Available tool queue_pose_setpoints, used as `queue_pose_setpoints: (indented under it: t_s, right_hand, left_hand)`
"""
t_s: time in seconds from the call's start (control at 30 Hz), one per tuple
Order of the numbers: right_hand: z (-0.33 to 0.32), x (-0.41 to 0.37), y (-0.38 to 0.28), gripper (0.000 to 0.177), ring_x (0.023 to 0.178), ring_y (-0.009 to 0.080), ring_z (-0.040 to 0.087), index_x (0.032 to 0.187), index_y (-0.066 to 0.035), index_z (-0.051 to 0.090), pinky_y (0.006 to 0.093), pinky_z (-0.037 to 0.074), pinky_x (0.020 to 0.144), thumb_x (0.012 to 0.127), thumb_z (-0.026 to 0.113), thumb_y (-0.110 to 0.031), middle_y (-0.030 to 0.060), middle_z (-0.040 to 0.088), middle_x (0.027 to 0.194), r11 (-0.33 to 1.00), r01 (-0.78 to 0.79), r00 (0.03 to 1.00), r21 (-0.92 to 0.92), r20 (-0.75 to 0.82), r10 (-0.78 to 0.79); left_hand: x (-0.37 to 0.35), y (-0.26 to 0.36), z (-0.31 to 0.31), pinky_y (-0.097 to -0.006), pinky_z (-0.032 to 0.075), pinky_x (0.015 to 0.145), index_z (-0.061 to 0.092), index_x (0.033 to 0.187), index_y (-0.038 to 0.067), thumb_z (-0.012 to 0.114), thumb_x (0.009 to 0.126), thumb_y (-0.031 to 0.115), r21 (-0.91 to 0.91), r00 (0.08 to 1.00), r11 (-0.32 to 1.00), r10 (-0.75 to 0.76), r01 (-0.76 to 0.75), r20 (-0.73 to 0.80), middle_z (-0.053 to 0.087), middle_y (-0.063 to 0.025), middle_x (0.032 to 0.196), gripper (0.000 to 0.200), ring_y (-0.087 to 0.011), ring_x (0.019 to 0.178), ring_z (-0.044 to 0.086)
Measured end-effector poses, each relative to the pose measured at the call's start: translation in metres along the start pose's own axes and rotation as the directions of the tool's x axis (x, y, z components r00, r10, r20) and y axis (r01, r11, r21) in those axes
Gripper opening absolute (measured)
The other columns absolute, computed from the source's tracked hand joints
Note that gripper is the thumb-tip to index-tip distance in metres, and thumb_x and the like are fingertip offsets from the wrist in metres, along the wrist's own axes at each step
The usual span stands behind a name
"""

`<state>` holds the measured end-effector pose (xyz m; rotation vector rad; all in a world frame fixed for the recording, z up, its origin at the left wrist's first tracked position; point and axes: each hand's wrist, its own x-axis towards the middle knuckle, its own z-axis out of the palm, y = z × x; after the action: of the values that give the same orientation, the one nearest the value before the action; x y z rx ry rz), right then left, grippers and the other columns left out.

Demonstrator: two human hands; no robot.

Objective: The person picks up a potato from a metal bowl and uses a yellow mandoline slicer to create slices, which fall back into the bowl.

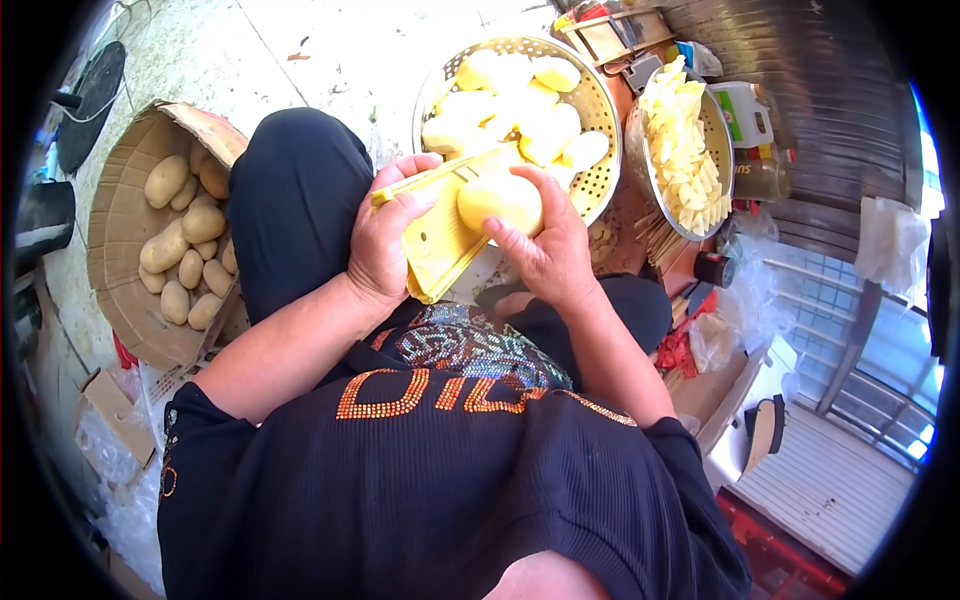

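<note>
A yellow slicer board (436, 240) is gripped at its left edge by my left hand (382, 235), thumb on top. My right hand (548, 240) is closed round a peeled potato (500, 203) that rests against the face of the slicer. The potato covers part of the board, so its blade is hidden. Just beyond my hands stands a perforated metal colander (600, 105) with several peeled potatoes (550, 130) in it. Potato slices (683, 150) are heaped in a second metal bowl (722, 130) at the right.
Left of my knee, a cardboard box (115, 235) holds several unpeeled potatoes (185, 240). At the right are a white jug (745, 115), a dark cup (713, 268) and plastic bags (755, 290). A dark round lid (90, 110) lies far left.
</note>
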<state>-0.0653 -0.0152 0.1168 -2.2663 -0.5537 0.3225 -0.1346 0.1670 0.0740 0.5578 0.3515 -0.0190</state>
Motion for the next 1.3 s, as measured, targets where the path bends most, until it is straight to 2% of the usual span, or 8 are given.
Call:
queue_pose_setpoints:
  t_s: [0.1, 0.23, 0.4, 0.53, 0.73, 0.9, 1.1, 1.3]
  right_hand:
    - [-0.002, -0.006, -0.015, 0.063, 0.104, 0.0383, 0.062, 0.130, -0.002, 0.053, 0.0439, 0.050, 0.091, 0.084, 0.079, -0.037, 0.0224, 0.063, 0.114, 0.990, 0.134, 0.991, -0.037, 0.017, -0.134]
    - [0.004, 0.023, 0.057, 0.063, 0.097, 0.0294, 0.070, 0.130, 0.003, 0.054, 0.0384, 0.054, 0.086, 0.086, 0.078, -0.036, 0.0219, 0.070, 0.107, 0.949, -0.297, 0.952, 0.107, -0.046, 0.303]
    - [-0.002, 0.033, 0.065, 0.062, 0.100, 0.0314, 0.069, 0.130, 0.002, 0.055, 0.0388, 0.054, 0.087, 0.086, 0.077, -0.037, 0.0239, 0.069, 0.110, 0.943, -0.330, 0.943, 0.043, -0.015, 0.331]
    - [-0.005, 0.000, -0.004, 0.067, 0.101, 0.0326, 0.067, 0.131, 0.001, 0.054, 0.0391, 0.053, 0.090, 0.085, 0.078, -0.041, 0.0241, 0.067, 0.112, 0.991, 0.073, 0.997, -0.116, 0.044, -0.069]
    - [-0.002, 0.040, 0.075, 0.069, 0.099, 0.0328, 0.068, 0.132, 0.002, 0.053, 0.0394, 0.054, 0.087, 0.085, 0.078, -0.043, 0.0241, 0.069, 0.111, 0.905, -0.425, 0.905, -0.033, -0.048, 0.423]
    - [-0.005, -0.007, -0.020, 0.065, 0.110, 0.0350, 0.064, 0.131, 0.001, 0.053, 0.0415, 0.051, 0.095, 0.085, 0.079, -0.037, 0.0253, 0.063, 0.120, 0.981, 0.174, 0.981, -0.087, 0.098, -0.165]
    - [0.001, 0.038, 0.092, 0.069, 0.099, 0.0312, 0.070, 0.131, 0.006, 0.052, 0.0384, 0.055, 0.087, 0.085, 0.078, -0.038, 0.0236, 0.070, 0.108, 0.917, -0.398, 0.917, 0.011, -0.006, 0.398]
    - [-0.004, -0.006, -0.016, 0.071, 0.105, 0.0351, 0.066, 0.131, 0.003, 0.053, 0.0416, 0.053, 0.090, 0.084, 0.078, -0.044, 0.0246, 0.066, 0.116, 0.987, 0.108, 0.989, -0.120, 0.113, -0.094]
  left_hand:
    - [-0.002, -0.003, -0.003, -0.0399, 0.049, 0.102, 0.049, 0.128, 0.003, 0.056, 0.088, 0.023, 0.003, 1.000, 1.000, -0.012, 0.012, 0.001, 0.058, -0.0178, 0.122, 0.046, -0.0269, 0.115, 0.058]
    - [-0.006, -0.002, -0.003, -0.0389, 0.048, 0.102, 0.048, 0.129, 0.001, 0.056, 0.087, 0.021, 0.069, 1.000, 0.998, -0.009, 0.008, 0.019, 0.057, -0.0178, 0.123, 0.047, -0.0268, 0.115, 0.058]
    - [-0.007, -0.003, -0.001, -0.0382, 0.047, 0.103, 0.048, 0.130, 0.002, 0.054, 0.088, 0.020, 0.114, 1.000, 0.993, 0.004, -0.007, 0.031, 0.056, -0.0171, 0.124, 0.046, -0.0268, 0.117, 0.057]
    - [-0.010, -0.007, 0.000, -0.0390, 0.046, 0.105, 0.047, 0.130, 0.002, 0.051, 0.088, 0.019, 0.114, 0.998, 0.992, 0.048, -0.053, 0.047, 0.055, -0.0176, 0.127, 0.045, -0.0277, 0.119, 0.057]
    - [-0.008, -0.008, -0.007, -0.0391, 0.046, 0.105, 0.047, 0.130, 0.001, 0.052, 0.088, 0.019, 0.129, 0.998, 0.991, 0.020, -0.028, 0.065, 0.054, -0.0177, 0.128, 0.046, -0.0278, 0.120, 0.056]
    - [-0.011, -0.009, -0.004, -0.0388, 0.045, 0.106, 0.046, 0.131, 0.001, 0.053, 0.088, 0.020, 0.081, 0.998, 0.997, 0.013, -0.018, 0.059, 0.054, -0.0179, 0.128, 0.047, -0.0271, 0.120, 0.056]
    - [-0.009, -0.008, -0.004, -0.0341, 0.046, 0.101, 0.046, 0.129, 0.002, 0.053, 0.090, 0.016, 0.097, 0.996, 0.994, 0.042, -0.049, 0.074, 0.057, -0.0158, 0.121, 0.043, -0.0203, 0.111, 0.057]
    - [-0.012, -0.008, -0.003, -0.0334, 0.047, 0.100, 0.046, 0.129, 0.003, 0.055, 0.090, 0.018, 0.071, 0.997, 0.996, 0.049, -0.053, 0.061, 0.058, -0.0156, 0.120, 0.043, -0.0201, 0.111, 0.057]
